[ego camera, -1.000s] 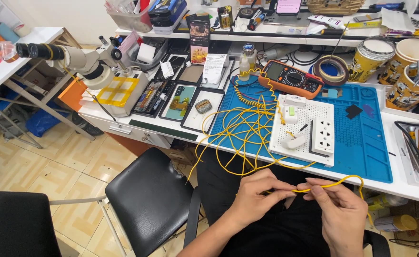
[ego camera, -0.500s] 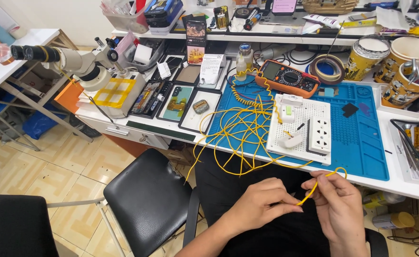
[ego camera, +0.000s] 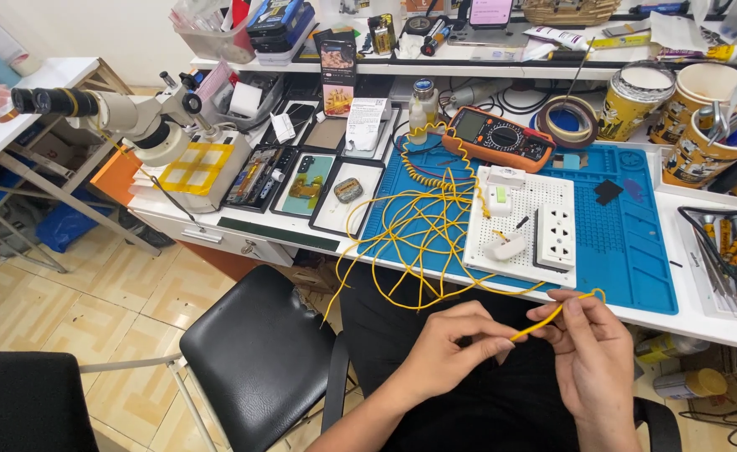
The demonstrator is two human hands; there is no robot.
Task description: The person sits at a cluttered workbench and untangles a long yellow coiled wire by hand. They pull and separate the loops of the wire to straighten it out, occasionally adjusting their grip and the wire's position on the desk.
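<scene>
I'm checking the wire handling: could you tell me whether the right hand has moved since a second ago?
Yes. The right hand has drawn back from the blue mat edge toward the body, pinching the yellow wire.

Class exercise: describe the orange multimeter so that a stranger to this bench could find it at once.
Start at the blue work mat on the white bench. At its back edge, behind the white perforated board, lies the multimeter. It alone has an orange casing with a dark face, a small screen and a round dial.
</scene>
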